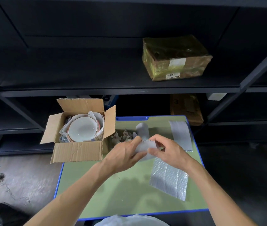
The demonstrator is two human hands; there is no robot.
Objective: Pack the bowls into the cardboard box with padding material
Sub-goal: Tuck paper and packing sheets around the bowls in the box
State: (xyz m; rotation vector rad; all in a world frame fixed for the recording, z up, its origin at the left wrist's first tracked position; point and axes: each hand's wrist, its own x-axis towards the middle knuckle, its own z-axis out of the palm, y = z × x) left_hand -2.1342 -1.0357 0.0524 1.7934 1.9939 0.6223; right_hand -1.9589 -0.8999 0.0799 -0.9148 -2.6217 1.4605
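Held a bubble wrap piece (144, 148) just above the desk (113, 185). Left grip (126, 154) clamped round its near side, right grip (170, 152) pinching the opposite edge between thumb and fingers. Read as a folding or wadding step, ahead of tucking padding beside the bowls (82, 130). Found those nested rim-up in the cardboard box (79, 149), flaps open, at the desk's far left corner, with white paper round them.

Judged best to fold the piece into a firm, narrow pad while both grips had it. Seemed wise to push it down into the gap between paper and box wall, not lay it over the rim. Thought more padding close enough to draw on: a foam roll (142, 129) and crumpled paper (121, 137) just beyond the grips, a flat bubble wrap sheet (168, 180) and a foam strip (180, 134) to the right.

Could not count the bowls, with only the top one's inside showing. Could not name the small bits in the box's near left corner. Saw little of the held piece's shape under the fingers. Lost the lower shelf in shadow. Left unidentified a pale rounded thing (132, 221), cut off at the bottom edge.
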